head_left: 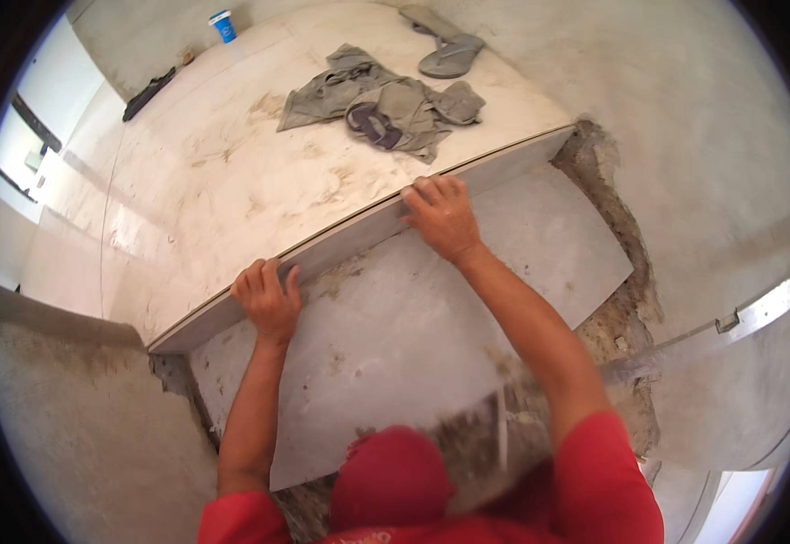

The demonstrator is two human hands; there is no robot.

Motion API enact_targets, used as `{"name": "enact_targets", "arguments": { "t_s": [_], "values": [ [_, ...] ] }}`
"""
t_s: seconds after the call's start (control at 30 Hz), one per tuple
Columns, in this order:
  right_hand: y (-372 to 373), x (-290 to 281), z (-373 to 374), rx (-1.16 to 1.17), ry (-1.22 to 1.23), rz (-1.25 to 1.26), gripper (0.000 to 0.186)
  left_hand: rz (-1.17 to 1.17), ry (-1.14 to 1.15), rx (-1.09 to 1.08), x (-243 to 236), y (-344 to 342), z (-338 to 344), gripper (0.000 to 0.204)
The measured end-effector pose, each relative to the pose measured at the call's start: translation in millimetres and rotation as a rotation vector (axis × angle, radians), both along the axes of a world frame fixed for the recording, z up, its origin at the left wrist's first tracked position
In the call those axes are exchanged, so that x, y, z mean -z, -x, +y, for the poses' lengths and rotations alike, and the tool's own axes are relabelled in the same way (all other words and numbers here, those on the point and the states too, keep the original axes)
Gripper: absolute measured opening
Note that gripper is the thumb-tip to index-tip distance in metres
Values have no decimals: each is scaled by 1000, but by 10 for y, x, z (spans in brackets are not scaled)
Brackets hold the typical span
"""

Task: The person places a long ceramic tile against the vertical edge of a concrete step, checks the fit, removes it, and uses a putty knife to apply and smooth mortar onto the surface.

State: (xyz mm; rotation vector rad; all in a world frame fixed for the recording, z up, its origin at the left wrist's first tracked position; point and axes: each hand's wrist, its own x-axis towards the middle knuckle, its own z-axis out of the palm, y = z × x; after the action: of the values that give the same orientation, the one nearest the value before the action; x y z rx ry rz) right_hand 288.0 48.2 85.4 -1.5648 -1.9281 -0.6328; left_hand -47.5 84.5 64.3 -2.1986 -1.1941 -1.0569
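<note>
Grey, narrow tile strip stands upright betw. cream floor & broad grey slab; L hand & R hand hold its top, fingers curled. Seemingly placed, fixing unclear; rough R-wall gap unfilled.

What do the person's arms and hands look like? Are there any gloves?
No gloves: the left hand and right hand are both bare. No watch or bracelet shows on the wrists. The forearms are bare too, up to plain red short sleeves.
</note>
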Motion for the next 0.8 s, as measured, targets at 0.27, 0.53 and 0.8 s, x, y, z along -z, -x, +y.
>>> {"name": "enact_targets", "arguments": {
  "t_s": [0.27,0.53,0.8],
  "values": [
    [4,-95,5,-66,81,25,54,12,-49,12,143,195,34,34],
    [-1533,81,81,414,-295,669,51,-15,-2,-2,92,-28,-49,31],
    [-3566,311,610,797,69,875,74,-35,62,-86,167,196,-49,31]
  ]
}}
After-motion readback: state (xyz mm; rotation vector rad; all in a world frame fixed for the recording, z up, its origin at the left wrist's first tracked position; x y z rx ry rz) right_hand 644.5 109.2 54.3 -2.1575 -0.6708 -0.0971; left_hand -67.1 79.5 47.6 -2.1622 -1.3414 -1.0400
